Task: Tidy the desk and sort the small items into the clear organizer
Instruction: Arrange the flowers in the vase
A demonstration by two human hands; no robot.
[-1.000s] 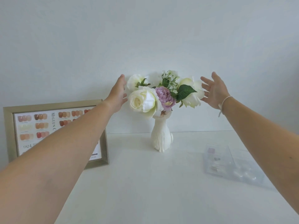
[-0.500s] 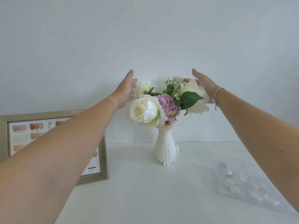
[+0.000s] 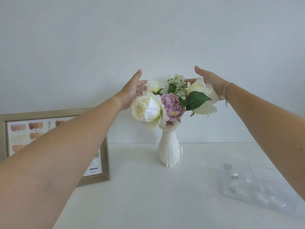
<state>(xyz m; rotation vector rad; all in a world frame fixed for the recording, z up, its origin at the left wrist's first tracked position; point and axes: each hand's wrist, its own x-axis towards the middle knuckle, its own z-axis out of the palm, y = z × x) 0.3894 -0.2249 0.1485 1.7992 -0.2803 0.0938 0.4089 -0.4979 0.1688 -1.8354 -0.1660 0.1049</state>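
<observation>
Closing in on the bouquet (image 3: 171,100) from both sides, the hands have drawn nearer than they were a second ago, when they stood spread wide of the blooms; now the left hand (image 3: 132,92) has its fingertips at the white rose behind the big cream one, and the right hand (image 3: 209,81) lies cupped against the back of the white flower on that side; both palms are flat and spread, gripping nothing, though whether they press the petals or merely brush them is hard to tell; the cat-shaped vase (image 3: 170,152) stands upright on the white desk (image 3: 148,195), untouched at its base; the clear organizer (image 3: 257,184) lies low at the right, well apart from the hands, with a few small items already in its compartments; the framed colour chart (image 3: 102,156) leans at the left; judging by this, sorting looks largely done and the person is fluffing the flowers as a tidying touch.
</observation>
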